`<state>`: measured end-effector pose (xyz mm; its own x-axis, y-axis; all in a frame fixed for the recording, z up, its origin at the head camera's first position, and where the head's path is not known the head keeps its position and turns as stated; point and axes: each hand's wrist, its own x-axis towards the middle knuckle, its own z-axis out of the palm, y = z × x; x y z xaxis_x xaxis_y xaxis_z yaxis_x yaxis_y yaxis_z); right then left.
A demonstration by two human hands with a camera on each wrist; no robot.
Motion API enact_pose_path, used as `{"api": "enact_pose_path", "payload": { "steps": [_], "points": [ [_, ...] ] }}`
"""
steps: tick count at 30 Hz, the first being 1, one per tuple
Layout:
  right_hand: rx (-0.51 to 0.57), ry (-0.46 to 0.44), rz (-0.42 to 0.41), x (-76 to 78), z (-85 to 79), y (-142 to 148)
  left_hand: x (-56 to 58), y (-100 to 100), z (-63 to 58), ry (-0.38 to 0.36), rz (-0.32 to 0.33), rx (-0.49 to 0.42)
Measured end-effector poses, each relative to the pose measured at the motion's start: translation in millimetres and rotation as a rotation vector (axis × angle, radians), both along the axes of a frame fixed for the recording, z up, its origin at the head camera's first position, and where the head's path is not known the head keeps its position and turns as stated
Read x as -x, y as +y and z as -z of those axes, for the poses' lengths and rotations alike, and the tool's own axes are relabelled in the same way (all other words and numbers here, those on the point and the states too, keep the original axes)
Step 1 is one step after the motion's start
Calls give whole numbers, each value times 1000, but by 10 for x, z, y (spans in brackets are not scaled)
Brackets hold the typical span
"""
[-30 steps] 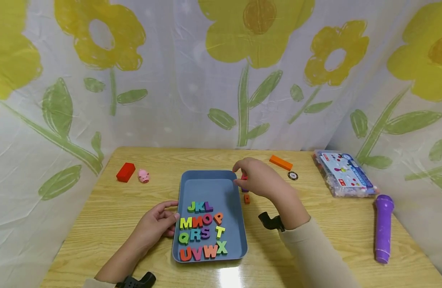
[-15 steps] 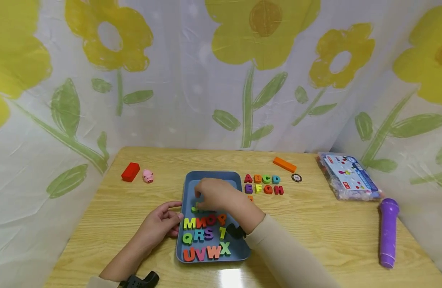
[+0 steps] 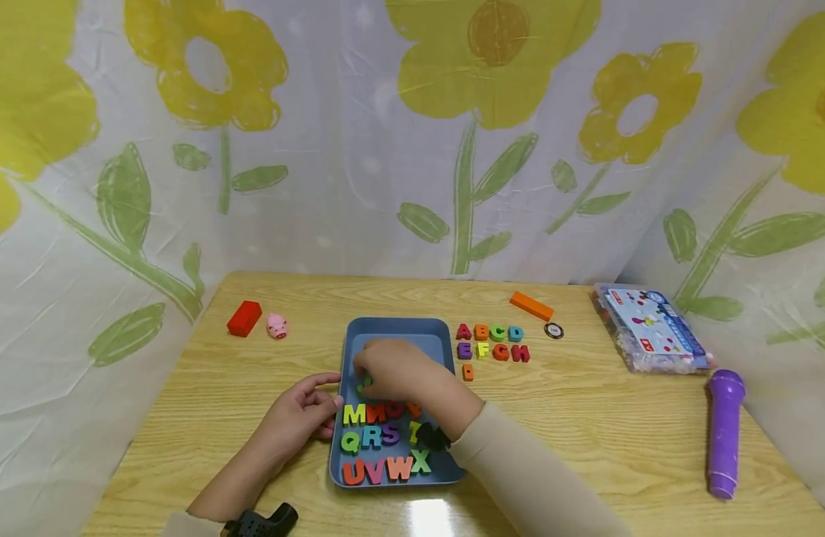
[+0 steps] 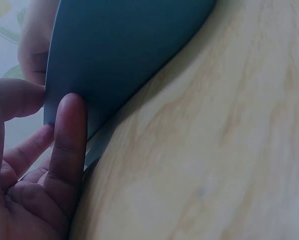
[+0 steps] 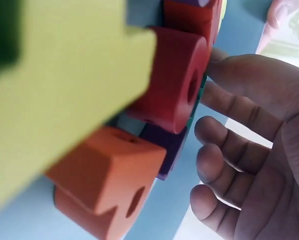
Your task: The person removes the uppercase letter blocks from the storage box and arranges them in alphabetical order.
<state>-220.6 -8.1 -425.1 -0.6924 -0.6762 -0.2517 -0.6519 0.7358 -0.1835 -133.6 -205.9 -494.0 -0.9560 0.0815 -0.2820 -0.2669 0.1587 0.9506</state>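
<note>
Head: right hand reaches into blue tray

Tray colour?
Muted slate blue for the tray; it shows best in the head view.

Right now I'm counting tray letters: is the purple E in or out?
Out: the purple E lies on the table, right of the tray.

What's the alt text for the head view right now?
Right hand reaches into a blue tray of coloured letters, at a mostly hidden green one; left hand touches the tray's left edge. Right of the tray, on the wooden table, letters A to H form two rows beyond an orange I.
</note>
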Motion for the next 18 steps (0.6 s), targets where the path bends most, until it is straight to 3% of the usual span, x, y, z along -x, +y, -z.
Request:
{"api": "enact_pose_path", "payload": {
  "steps": [10,15,18],
  "points": [
    [12,5,-23,8,88,-7,-6,1,-13,-7,-15,2],
    [124,-18,-4,-7,-66,146,-5,6,-20,-11,-16,6],
    [194,15,18,2,-188,360,-4,4,-21,-12,-20,9]
  ]
}}
